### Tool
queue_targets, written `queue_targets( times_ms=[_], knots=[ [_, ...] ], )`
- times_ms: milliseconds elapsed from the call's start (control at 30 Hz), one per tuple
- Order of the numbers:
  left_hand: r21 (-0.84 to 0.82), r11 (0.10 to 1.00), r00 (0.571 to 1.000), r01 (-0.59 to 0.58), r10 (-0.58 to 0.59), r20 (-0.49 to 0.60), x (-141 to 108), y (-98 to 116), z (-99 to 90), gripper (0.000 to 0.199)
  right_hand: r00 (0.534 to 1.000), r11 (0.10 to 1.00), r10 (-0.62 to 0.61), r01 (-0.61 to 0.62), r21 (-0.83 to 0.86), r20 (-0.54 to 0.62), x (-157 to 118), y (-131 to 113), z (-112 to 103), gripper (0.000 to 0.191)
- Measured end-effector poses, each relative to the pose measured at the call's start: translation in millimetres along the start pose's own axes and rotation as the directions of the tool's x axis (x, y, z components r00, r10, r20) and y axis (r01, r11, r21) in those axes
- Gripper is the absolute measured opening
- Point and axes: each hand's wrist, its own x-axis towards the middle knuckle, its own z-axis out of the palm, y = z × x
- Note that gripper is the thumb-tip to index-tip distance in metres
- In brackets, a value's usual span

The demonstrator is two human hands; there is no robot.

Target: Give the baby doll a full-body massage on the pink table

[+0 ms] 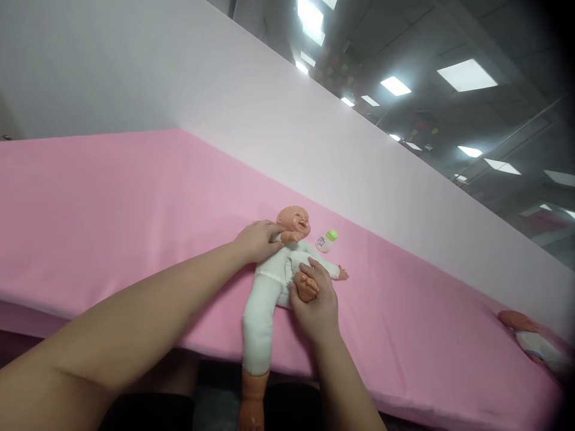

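A baby doll (269, 269) with a white cloth body lies face up on the pink-covered table (112, 227). My left hand (258, 240) is closed round the doll's upper arm, beside its head. Lower down, my right hand (318, 296) has its fingers wrapped round one foot of the doll, with that leg bent up over the belly. The doll's other leg stretches over the table's front edge. Its far arm lies out to the right. A small bottle (326, 241) with a green cap lies beside the doll's head.
A second doll (534, 341) lies at the far right of the table. A pale wall (278, 137) rises along the back edge. My legs are below the front edge.
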Motion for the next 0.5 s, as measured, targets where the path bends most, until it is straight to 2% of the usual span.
queue_targets(
  times_ms=[133,233,367,500],
  knots=[
    [-0.08,0.994,0.996,0.072,-0.076,-0.044,2.0,-5.1,-2.3,0.052,0.999,1.0,0.01,-0.01,0.002,-0.051,-2.7,2.3,1.7,0.038],
    [-0.168,0.969,0.978,0.181,-0.196,-0.077,5.4,-12.4,-4.4,0.048,0.995,1.0,-0.013,0.012,-0.009,-0.102,-13.2,0.4,-7.6,0.038],
    [-0.244,0.898,0.908,0.367,-0.403,-0.119,10.4,-27.7,-8.1,0.043,0.99,0.998,-0.03,0.021,-0.063,-0.135,-42.8,-9.8,-28.9,0.036],
    [-0.327,0.82,0.832,0.47,-0.535,-0.148,14.0,-38.5,-10.4,0.038,0.987,0.99,-0.057,0.036,-0.134,-0.151,-83.8,-19.1,-50.2,0.037]
  ],
)
